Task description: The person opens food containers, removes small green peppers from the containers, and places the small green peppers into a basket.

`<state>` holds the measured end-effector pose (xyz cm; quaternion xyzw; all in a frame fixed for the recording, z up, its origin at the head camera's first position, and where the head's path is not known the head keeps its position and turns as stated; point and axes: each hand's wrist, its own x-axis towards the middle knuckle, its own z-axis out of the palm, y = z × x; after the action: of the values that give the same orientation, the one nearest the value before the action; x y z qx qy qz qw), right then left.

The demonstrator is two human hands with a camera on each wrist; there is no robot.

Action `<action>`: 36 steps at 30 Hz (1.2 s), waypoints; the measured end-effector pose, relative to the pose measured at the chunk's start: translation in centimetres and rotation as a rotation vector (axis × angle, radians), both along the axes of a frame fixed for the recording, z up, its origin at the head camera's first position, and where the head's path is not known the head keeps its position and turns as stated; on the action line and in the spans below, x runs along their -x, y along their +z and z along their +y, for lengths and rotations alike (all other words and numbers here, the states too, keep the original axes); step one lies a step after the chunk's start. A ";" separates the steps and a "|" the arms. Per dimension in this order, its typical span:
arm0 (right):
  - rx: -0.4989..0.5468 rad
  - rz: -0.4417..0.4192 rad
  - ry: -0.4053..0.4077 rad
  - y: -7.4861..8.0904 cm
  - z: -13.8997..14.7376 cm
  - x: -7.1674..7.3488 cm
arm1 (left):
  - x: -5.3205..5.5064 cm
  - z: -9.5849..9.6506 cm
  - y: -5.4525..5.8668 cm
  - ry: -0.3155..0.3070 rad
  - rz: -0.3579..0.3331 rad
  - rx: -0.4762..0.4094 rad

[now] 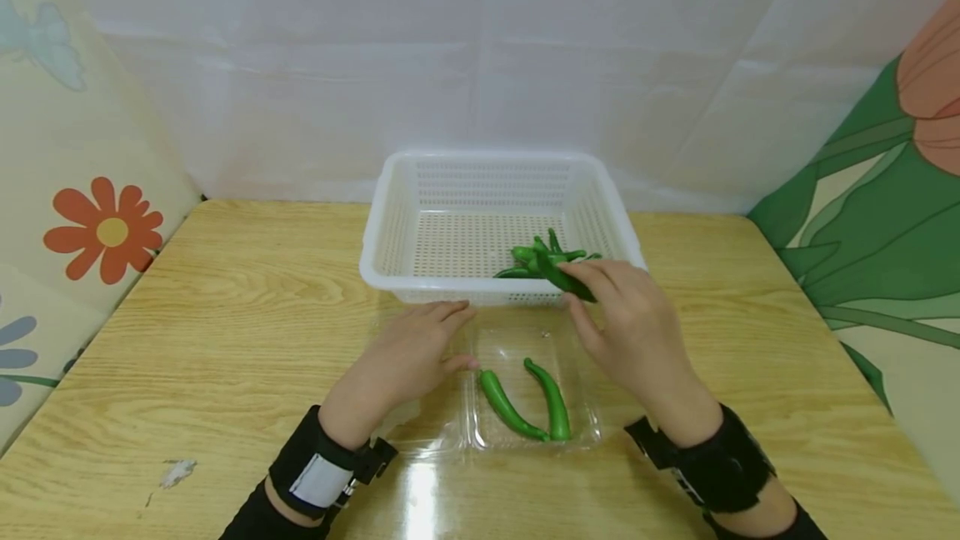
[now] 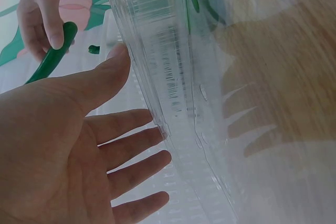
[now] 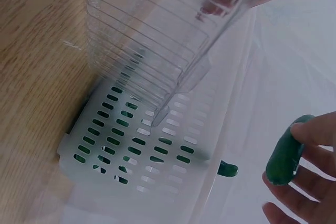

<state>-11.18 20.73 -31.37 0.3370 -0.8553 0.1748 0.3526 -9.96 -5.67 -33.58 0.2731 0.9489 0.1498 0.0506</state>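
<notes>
Between its thumb and fingers my right hand [image 1: 637, 327] pinches a green chili pepper [image 1: 562, 277] at the front right rim of the white basket. In the right wrist view that pepper [image 3: 286, 153] hangs clear of the basket wall. Several more green peppers [image 1: 528, 255] lie in the basket's right front part. My left hand [image 1: 408, 357] has its fingers spread, touching the edge of a clear plastic clamshell box [image 1: 517, 340], as the left wrist view shows. Two curved peppers [image 1: 555, 407] lie in the box's right half.
The white perforated basket [image 1: 397, 282] stands behind the box, near a white backdrop [image 1: 480, 65]. The wooden table [image 1: 247, 315] extends on both sides, with a worn patch [image 1: 177, 473] at front left. Printed flower panels [image 1: 105, 232] flank the table.
</notes>
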 end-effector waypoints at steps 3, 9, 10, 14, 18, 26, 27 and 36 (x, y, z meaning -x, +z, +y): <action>0.022 0.003 -0.016 0.0 0.0 0.0 | 0.0 0.0 0.0 0.003 -0.003 0.002; 0.062 -0.006 -0.039 -0.2 0.0 0.0 | 0.0 0.0 -0.1 0.008 0.000 -0.001; 0.065 -0.004 -0.042 -0.2 0.0 0.0 | 0.0 0.0 -0.1 0.008 0.001 -0.003; 0.080 -0.002 -0.052 -0.2 0.1 0.0 | 0.0 0.0 -0.2 0.003 0.004 -0.014; 0.099 -0.005 -0.057 -0.2 0.1 0.0 | 0.0 0.0 -0.2 0.001 0.008 -0.015; 0.113 -0.001 -0.056 -0.1 0.0 0.2 | 0.1 0.0 0.0 0.002 0.012 -0.008; 0.117 -0.005 -0.056 -0.1 0.1 0.3 | 0.1 0.0 0.0 0.001 0.011 -0.008; 0.089 -0.020 -0.063 -0.5 0.1 0.2 | 0.1 0.0 -0.1 0.008 0.002 -0.010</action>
<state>-11.42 20.84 -31.83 0.2919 -0.8604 0.2049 0.3641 -10.08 -5.69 -33.71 0.2697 0.9493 0.1544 0.0476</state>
